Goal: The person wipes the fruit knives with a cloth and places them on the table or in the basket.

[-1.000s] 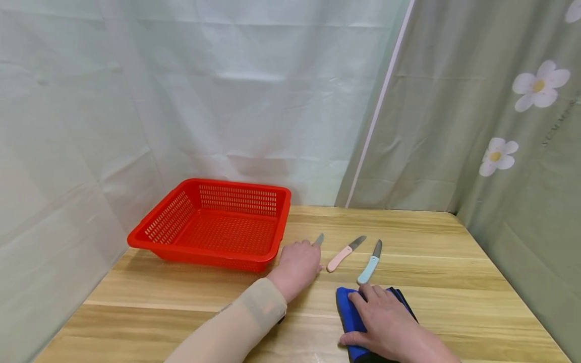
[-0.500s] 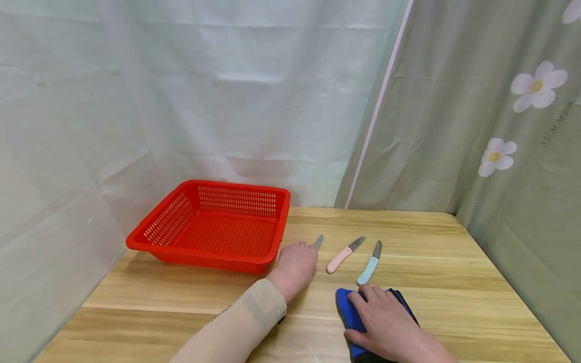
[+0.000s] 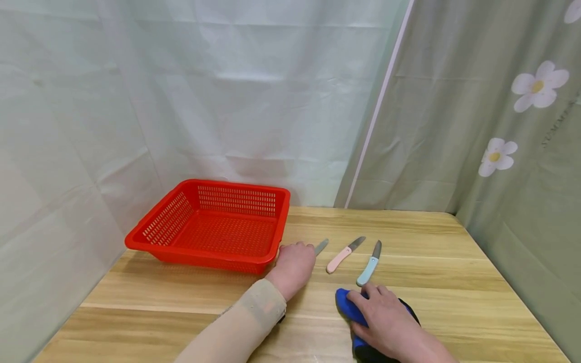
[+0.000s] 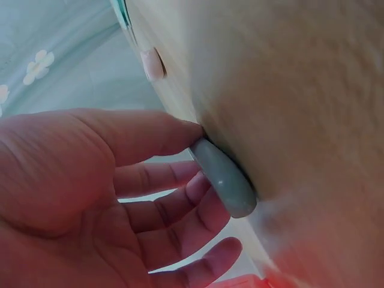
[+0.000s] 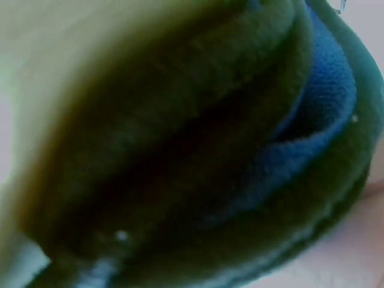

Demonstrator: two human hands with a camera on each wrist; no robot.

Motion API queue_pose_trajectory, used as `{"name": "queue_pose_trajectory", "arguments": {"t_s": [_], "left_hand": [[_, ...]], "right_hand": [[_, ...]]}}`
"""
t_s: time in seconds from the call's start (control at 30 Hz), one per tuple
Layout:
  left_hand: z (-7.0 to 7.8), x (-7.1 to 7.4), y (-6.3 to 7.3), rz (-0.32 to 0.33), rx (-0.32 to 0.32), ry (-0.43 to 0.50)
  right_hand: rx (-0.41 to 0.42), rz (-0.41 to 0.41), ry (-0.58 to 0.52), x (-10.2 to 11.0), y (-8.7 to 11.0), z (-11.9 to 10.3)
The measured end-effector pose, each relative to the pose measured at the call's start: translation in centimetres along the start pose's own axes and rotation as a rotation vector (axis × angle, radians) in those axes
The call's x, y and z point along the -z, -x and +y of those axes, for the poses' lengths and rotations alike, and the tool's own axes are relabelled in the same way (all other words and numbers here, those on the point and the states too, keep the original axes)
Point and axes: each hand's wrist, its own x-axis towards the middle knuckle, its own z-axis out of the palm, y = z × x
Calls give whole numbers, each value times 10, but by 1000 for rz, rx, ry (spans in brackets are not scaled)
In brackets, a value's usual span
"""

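Observation:
My left hand (image 3: 295, 264) is beside the basket, thumb and fingers pinching a small knife (image 3: 321, 246) low over the table. Its blade pokes out beyond the fingers, and the grey handle (image 4: 227, 180) shows in the left wrist view. A pink-handled knife (image 3: 339, 259) and a light-blue-handled knife (image 3: 368, 270) lie to the right of it. At the front, my right hand (image 3: 386, 320) grips a blue cloth (image 3: 347, 305) with black edging. The cloth (image 5: 300, 150) is bunched into folds in the right wrist view, and most fingers are hidden there.
A red plastic basket (image 3: 211, 259) with slotted walls stands at the back left of the wooden table (image 3: 458, 282). Pale curtains (image 3: 254, 101) hang close behind the table and along both sides.
The blade at my left hand has swung to the right, and that hand has shifted slightly left. Under my right hand, the flat cloth has become bunched as the fingers drew in.

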Motion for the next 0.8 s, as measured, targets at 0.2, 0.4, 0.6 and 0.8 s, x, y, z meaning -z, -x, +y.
{"name": "queue_pose_trajectory", "arguments": {"t_s": [0.2,0.4,0.6,0.8], "left_hand": [[-3,1,5,-36,-6,24],[-6,4,10,-52,-8,43],[-9,3,14,13,-13,72],[-9,6,20,59,-29,114]], "right_hand": [[-1,28,-50,0,0,3],[16,6,-119,8,-5,8],[-22,-7,-116,14,-5,10],[-51,18,-107,21,-6,10]]}}
